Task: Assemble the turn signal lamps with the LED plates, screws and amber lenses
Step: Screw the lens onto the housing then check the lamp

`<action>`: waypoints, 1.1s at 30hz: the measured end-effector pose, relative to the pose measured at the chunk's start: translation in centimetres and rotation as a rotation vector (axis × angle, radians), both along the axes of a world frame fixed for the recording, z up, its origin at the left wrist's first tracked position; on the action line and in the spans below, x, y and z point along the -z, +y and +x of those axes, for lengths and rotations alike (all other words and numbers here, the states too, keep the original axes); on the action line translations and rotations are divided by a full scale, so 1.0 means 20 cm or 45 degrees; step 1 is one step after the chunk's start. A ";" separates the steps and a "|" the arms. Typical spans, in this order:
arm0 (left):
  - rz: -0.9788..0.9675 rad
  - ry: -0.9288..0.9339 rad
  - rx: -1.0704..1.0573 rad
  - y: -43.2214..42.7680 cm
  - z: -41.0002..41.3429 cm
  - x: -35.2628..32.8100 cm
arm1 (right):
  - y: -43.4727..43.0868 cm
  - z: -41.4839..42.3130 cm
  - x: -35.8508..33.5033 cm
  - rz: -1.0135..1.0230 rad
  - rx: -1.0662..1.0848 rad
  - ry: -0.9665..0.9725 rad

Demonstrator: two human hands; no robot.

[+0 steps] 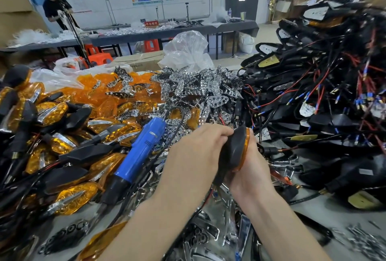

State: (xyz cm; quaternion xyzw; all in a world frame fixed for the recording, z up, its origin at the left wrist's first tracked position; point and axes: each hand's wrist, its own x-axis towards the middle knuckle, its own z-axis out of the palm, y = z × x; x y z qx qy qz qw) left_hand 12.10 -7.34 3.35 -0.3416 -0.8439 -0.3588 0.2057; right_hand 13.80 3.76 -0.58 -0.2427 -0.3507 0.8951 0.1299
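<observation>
Both of my hands hold one turn signal lamp (235, 150) on edge in the middle of the view. It has a black housing with an amber lens (244, 152) along its right side. My left hand (200, 146) grips the housing from the left, fingers curled over its top. My right hand (250, 169) cups the lens side from the right and below. Loose amber lenses (98, 91) lie heaped at the back left. Chrome LED plates (200, 85) are piled behind the hands. Small screws (363, 240) are scattered at the lower right.
A blue electric screwdriver (140, 152) lies on the pile left of my left hand. Finished lamps (52, 135) fill the left side. Black housings with red and black wires (323, 98) are stacked high on the right. A person (56, 8) stands at a far table.
</observation>
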 end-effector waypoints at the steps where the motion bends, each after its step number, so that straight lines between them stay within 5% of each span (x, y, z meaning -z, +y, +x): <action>1: -0.051 0.128 -0.043 0.01 0.02 0.02 | 0.00 0.00 0.00 0.011 0.015 -0.025; 11: -0.410 0.396 -0.123 0.05 0.05 0.15 | 0.02 0.01 0.01 -0.018 -0.125 0.068; 16: -0.184 0.048 0.027 0.01 0.03 0.09 | 0.00 0.01 0.03 0.102 -0.146 0.193; 19: -0.266 0.145 -0.436 -0.15 -0.10 0.08 | 0.01 -0.01 0.03 -0.010 -0.023 0.245; 22: -0.669 -0.051 -0.902 -0.35 -0.21 0.13 | 0.02 -0.02 0.03 -0.047 0.033 0.227; 33: -1.063 -0.104 -1.088 -0.44 -0.37 0.27 | 0.03 -0.02 0.05 -0.156 0.049 0.283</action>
